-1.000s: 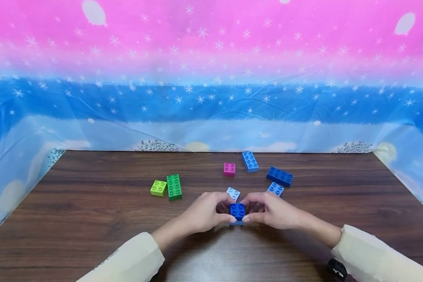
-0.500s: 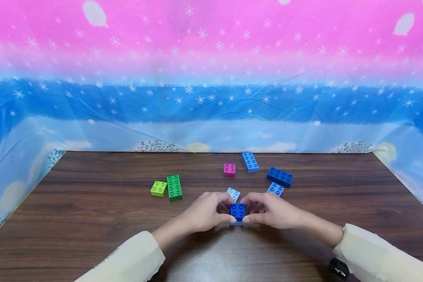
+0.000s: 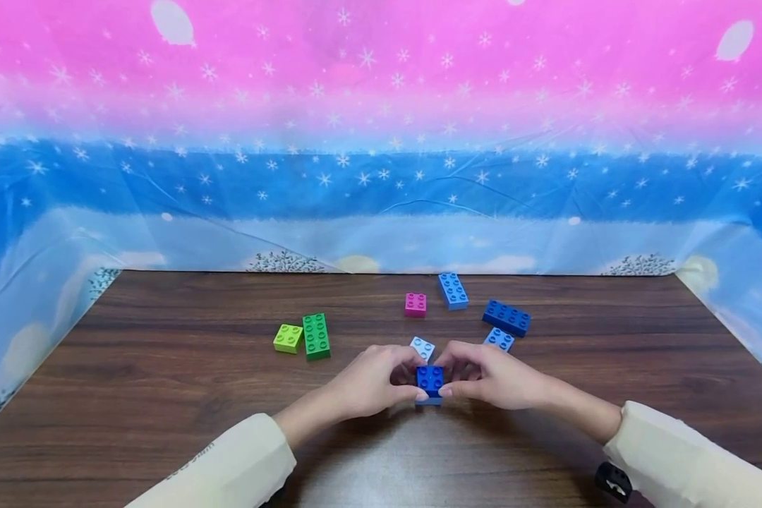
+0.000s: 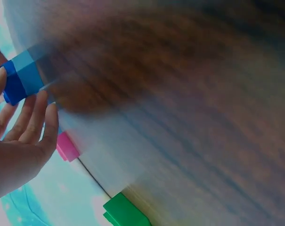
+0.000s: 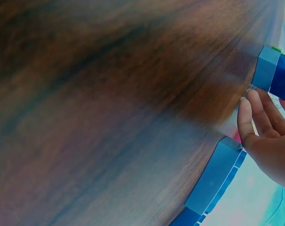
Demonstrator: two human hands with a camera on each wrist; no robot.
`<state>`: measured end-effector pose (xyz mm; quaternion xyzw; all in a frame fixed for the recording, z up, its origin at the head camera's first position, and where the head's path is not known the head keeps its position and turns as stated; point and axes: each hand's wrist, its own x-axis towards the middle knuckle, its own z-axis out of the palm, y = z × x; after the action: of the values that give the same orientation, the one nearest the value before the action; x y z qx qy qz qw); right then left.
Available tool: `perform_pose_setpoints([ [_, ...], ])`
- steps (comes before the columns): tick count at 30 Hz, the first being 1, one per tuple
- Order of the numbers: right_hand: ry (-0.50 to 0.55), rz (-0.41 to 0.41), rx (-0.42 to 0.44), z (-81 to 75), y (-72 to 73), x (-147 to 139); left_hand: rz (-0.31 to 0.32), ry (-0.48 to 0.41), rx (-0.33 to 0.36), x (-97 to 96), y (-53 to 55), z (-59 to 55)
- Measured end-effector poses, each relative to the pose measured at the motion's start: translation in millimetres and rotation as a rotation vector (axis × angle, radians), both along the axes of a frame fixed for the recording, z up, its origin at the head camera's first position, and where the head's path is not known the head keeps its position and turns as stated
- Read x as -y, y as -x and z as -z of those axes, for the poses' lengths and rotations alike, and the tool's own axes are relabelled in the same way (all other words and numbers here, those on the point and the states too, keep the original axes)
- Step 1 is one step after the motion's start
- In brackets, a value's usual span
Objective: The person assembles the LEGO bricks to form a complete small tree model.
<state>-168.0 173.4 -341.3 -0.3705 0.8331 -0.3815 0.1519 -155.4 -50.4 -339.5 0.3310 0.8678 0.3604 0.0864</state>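
A square dark blue building brick [image 3: 429, 379] sits on top of a lighter blue brick [image 3: 428, 401], near the middle of the table. From the left, my left hand [image 3: 373, 382] pinches the dark blue brick between thumb and fingers. My right hand [image 3: 497, 377] holds it the same way from the right. In the left wrist view the stacked lighter blue brick [image 4: 28, 71] shows flush against the dark one. A pale blue brick [image 3: 422, 348] lies just behind the hands, partly covered. The right wrist view catches the same stack [image 5: 266, 68] at its edge.
Behind my right hand lie a mid-blue square brick [image 3: 499, 339], a long dark blue brick [image 3: 506, 317] and a long light blue brick [image 3: 453, 291]. A pink brick [image 3: 415, 305] is farther back. Lime [image 3: 288, 339] and green [image 3: 316, 336] bricks lie left. A patterned cloth [image 3: 381, 183] hangs behind.
Both hands keep their hold on the dark blue brick and hardly move. The whole head view shifts very slightly; the other bricks stay in place.
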Motion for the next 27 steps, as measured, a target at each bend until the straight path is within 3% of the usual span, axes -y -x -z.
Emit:
perform_pose_setpoints([
  [9, 0.03, -0.015, -0.016, -0.6, -0.5, 1, 0.068, 0.084, -0.07, 7.3, 7.7, -8.4],
  [21, 0.039, -0.009, -0.007, -1.8, -1.1, 1, -0.049, 0.146, -0.046, 1.7, 28.9, -12.1],
  [27, 0.027, -0.004, -0.014, -2.4, -1.8, 2, -0.04, 0.21, -0.057, -2.6, 37.2, -10.6],
])
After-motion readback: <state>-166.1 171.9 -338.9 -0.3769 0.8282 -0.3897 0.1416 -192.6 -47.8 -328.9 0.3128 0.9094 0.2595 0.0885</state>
